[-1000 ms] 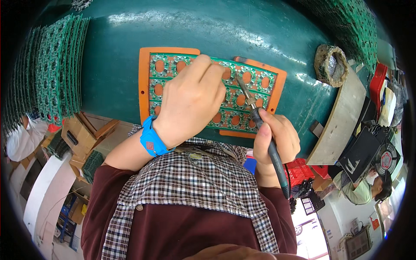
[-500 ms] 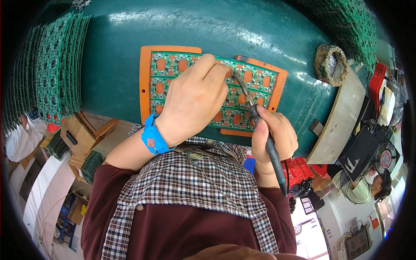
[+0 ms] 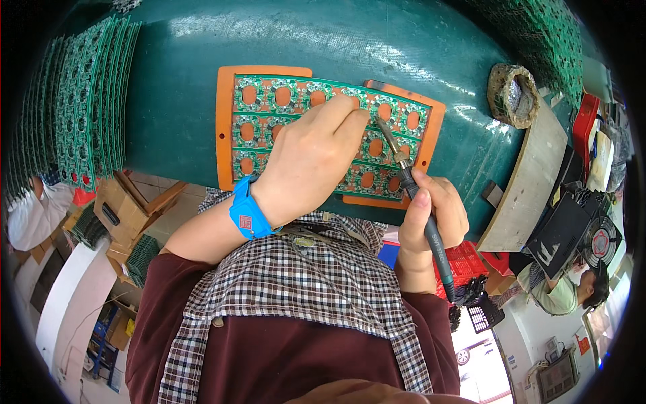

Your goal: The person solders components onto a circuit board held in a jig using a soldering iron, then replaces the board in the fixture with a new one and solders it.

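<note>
A green circuit board panel (image 3: 264, 115) with rows of oval openings lies in an orange fixture (image 3: 225, 158) on the table. My left hand (image 3: 306, 158), wearing a blue wristband (image 3: 246, 214), reaches over the panel and covers its middle. Thumb and forefinger are pinched together at the upper row; whatever is between them is hidden. My right hand (image 3: 445, 214) grips a soldering iron (image 3: 441, 259) like a pen. The iron's metal tip slants up and left, down to the panel just right of my left fingertips.
Green circuit panels (image 3: 87, 101) stand in a row at left, with more panels (image 3: 531, 40) at far right. A rough round pot (image 3: 503, 97) sits at the table's right beside a pale board (image 3: 528, 192). Another person (image 3: 565, 293) is at far right.
My left hand has shifted slightly right along the upper row. The soldering iron and my right hand have also moved a little right and down.
</note>
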Demonstrator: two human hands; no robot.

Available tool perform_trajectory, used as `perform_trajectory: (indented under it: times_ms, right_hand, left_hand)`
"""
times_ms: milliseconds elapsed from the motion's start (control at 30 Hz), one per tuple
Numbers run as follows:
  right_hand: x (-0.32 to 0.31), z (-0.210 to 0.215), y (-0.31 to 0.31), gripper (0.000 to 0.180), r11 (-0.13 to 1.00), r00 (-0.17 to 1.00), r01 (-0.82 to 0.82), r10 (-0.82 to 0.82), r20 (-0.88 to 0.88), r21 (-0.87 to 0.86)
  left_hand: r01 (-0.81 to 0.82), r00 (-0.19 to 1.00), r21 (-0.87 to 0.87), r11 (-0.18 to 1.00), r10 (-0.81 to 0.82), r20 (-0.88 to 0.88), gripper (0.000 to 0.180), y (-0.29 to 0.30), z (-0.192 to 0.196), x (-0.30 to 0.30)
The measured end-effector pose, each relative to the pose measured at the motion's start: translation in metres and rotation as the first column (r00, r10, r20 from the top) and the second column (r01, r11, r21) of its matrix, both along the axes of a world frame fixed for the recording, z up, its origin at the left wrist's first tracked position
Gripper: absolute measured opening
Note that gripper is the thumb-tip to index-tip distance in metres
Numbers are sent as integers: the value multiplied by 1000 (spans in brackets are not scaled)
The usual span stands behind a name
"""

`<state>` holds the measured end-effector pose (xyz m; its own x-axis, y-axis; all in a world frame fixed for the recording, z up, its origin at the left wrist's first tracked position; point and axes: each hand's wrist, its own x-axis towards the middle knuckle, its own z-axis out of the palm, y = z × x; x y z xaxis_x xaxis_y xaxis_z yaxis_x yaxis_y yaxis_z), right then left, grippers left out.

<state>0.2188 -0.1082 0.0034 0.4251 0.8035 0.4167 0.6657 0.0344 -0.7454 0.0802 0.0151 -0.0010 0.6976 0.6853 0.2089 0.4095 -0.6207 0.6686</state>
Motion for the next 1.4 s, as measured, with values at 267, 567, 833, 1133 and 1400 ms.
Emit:
perform_trajectory:
  times_ms: [267,567,833,1133,1400]
  right_hand:
    - [0,3,-16,15,995,993,-70,63,99,72]
    - [-8,-3,-15,13,991,989,-131,129,75,24]
    - [-11,4,-40,13,997,999,-49,49,10,55]
    - [-15,-7,-50,12,995,994,-87,84,73,41]
    - [-19,-9,-47,13,998,998,-38,36,50,43]
  left_hand:
    - [-53,998,7,999,53,-33,17,-8,9,-17]
    - [-8,999,5,1000,8,-36,21,-12,5,-16]
    - [10,1000,-143,990,-12,-9,20,-30,8,-28]
    - [80,994,-43,996,-83,-73,17,-35,5,-27]
    - [88,995,-94,992,-92,-44,17,-34,3,-25]
